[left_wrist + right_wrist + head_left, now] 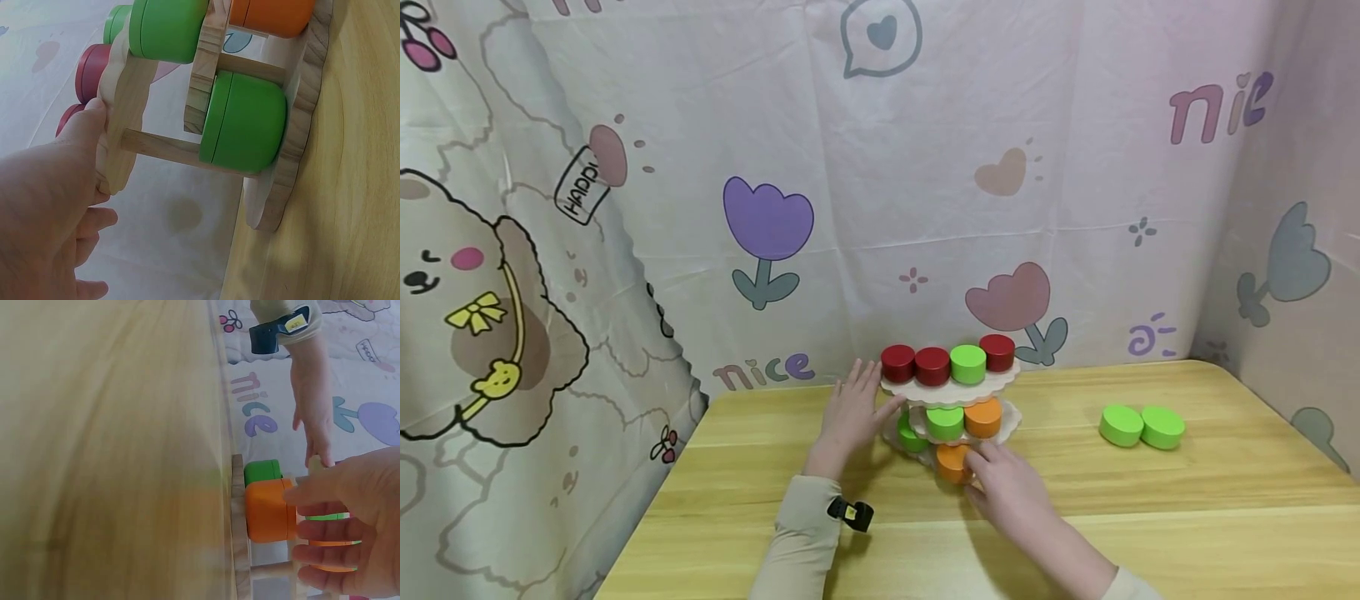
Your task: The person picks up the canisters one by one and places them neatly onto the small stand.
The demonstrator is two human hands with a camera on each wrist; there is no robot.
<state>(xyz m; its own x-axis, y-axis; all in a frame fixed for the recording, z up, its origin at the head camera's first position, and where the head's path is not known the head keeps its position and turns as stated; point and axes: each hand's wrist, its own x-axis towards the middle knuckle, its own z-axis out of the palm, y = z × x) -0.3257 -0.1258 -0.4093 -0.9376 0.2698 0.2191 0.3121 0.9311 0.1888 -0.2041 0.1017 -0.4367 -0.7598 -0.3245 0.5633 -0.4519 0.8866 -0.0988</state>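
Note:
A wooden tiered stand [951,395] with wavy-edged shelves holds red, green and orange round-lidded wooden pieces. My left hand [850,410] grips the left edge of its top shelf, thumb at the rim in the left wrist view. Three red pieces [932,367] and a green piece [967,364] line that shelf. Green and orange pieces sit on the middle shelf. On the bottom shelf are a green piece [244,122] and an orange piece [269,511]. At the right side of this orange piece is my right hand [1011,483], its thumb overlapping the lid, fingers extended.
Two green pieces [1122,426] lie side by side on the wooden table [1247,500], right of the stand. A printed cloth [887,183] hangs close behind the table and along its left side. A black wrist strap [852,513] is on the left sleeve.

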